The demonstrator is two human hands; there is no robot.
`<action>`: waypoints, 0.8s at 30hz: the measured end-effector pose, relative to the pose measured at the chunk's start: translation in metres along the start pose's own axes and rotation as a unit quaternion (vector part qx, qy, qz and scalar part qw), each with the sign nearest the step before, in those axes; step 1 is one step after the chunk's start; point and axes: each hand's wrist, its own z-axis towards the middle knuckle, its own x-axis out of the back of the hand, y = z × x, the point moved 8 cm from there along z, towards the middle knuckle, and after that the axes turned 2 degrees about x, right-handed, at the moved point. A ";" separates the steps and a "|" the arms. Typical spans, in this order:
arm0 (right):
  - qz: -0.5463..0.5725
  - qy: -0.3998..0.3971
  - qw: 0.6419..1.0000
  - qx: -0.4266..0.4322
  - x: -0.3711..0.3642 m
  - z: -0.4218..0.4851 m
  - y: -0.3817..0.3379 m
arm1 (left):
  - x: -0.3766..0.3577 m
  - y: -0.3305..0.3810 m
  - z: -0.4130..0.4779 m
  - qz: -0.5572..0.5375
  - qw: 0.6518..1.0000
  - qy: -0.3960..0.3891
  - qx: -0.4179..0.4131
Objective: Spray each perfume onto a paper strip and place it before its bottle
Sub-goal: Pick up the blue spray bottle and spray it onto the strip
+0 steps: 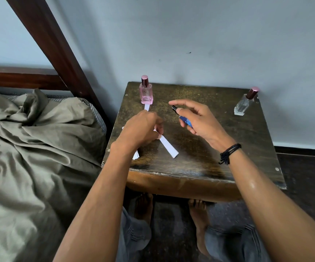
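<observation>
the right hand (196,118) curls its fingers round a small blue bottle (186,121) above the middle of the table (200,167), forefinger arched over the black nozzle, which points toward 10 o'clock. the left hand (143,129) pinches one end of a white paper strip (169,146) — its free end slants to 5 o'clock. the pink bottle (145,93) stands at 11 o'clock, a second strip (147,107) just before it — the clear bottle (244,103) at 1 o'clock.
</observation>
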 end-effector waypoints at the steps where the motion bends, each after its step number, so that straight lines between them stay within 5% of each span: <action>1: 0.005 0.000 1.000 -0.002 0.000 0.000 0.000 | 0.001 0.000 0.000 -0.005 1.000 -0.001 0.003; 24: 0.003 -0.008 0.999 -0.045 -0.003 -0.001 0.007 | 0.015 -0.010 0.001 -0.089 0.994 0.027 0.050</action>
